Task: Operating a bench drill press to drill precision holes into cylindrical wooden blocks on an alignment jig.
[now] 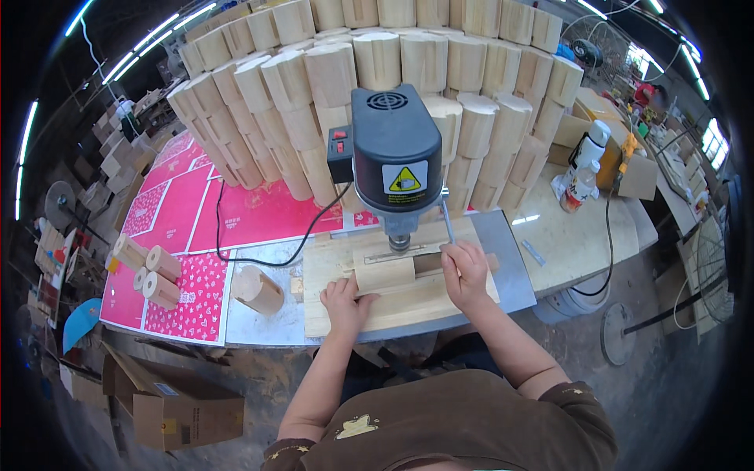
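A black bench drill (394, 153) stands over a wooden jig board (408, 306) on the workbench. Under its chuck lies a pale wooden block (385, 275) in the jig. My left hand (344, 301) rests on the board and presses against the block's left front corner. My right hand (463, 269) is closed around the lower end of the drill's metal feed lever (445, 220), just right of the block.
A tall stack of notched round wooden pieces (377, 71) fills the back of the bench. Loose wooden cylinders (256, 289) lie on red patterned sheets (196, 212) at left. A glue bottle (583, 165) stands at right. Cardboard boxes (184, 416) sit on the floor.
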The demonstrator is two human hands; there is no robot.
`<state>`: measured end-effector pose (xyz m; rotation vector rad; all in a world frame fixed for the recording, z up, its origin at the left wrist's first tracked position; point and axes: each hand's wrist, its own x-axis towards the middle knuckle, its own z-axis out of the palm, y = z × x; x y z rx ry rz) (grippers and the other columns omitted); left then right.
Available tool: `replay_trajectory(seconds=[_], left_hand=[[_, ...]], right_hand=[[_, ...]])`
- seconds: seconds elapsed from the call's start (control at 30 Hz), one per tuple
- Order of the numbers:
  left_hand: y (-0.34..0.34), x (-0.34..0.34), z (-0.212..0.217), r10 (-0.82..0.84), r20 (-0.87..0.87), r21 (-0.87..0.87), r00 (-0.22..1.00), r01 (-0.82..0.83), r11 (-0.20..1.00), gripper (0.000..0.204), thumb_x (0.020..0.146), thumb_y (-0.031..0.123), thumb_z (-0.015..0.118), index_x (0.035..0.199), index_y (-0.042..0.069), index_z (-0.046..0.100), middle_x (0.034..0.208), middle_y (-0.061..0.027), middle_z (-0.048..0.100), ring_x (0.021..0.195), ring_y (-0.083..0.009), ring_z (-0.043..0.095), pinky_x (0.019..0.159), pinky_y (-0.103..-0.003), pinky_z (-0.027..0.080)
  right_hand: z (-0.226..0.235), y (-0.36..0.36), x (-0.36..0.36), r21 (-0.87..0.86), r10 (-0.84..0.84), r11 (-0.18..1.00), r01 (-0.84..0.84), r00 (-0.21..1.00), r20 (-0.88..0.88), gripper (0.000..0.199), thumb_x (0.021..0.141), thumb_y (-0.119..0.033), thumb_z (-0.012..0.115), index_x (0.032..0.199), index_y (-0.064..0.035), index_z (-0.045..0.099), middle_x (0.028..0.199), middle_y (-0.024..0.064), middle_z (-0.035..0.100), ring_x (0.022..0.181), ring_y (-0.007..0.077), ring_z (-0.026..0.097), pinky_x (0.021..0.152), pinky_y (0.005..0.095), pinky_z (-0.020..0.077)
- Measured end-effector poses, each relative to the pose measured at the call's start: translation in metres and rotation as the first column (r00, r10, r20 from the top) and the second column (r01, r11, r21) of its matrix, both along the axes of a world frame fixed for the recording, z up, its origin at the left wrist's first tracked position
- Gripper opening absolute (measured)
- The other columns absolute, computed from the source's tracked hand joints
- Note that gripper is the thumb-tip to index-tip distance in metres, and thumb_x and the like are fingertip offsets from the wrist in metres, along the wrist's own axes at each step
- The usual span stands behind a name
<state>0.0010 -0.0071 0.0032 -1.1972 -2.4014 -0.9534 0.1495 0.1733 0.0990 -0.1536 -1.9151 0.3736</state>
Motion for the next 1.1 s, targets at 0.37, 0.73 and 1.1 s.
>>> replay_trajectory(seconds=[0.37,0.73,1.1], left_hand=[[0.001,-0.002,0.001,-0.046,0.086,0.058,0.995,0.041,0.997,0.06,0.056,0.024,0.079,0.111,0.007,0.061,0.079,-0.0055,0.055,0.078,-0.026,0.051,0.072,-0.039,0.037],[0.032,0.014,0.005,-0.12,0.107,0.152,0.987,0.103,0.983,0.056,0.056,0.02,0.079,0.106,0.002,0.061,0.074,-0.0108,0.053,0.072,-0.0308,0.053,0.065,-0.041,0.042],[0.036,0.014,-0.001,-0.124,0.123,0.12,0.985,0.109,0.987,0.062,0.057,0.024,0.08,0.112,0.003,0.06,0.076,-0.0082,0.054,0.072,-0.0278,0.052,0.066,-0.039,0.041]], right_hand=[[0.128,0.014,-0.022,-0.187,0.012,0.982,0.012,0.992,0.125,0.022,0.084,-0.013,0.057,0.065,-0.0048,0.049,0.057,0.0146,0.049,0.06,0.0345,0.055,0.055,0.0432,0.039],[0.145,0.032,-0.036,-0.283,0.01,0.958,0.042,0.984,0.18,0.025,0.086,-0.024,0.053,0.076,-0.0016,0.058,0.063,0.014,0.054,0.055,0.0271,0.055,0.054,0.0356,0.0415],[-0.015,0.008,-0.011,-0.11,0.091,0.989,-0.094,0.995,-0.032,0.004,0.081,-0.002,0.057,0.082,-0.0019,0.061,0.065,0.0074,0.056,0.065,0.0229,0.055,0.068,0.0355,0.0404]])
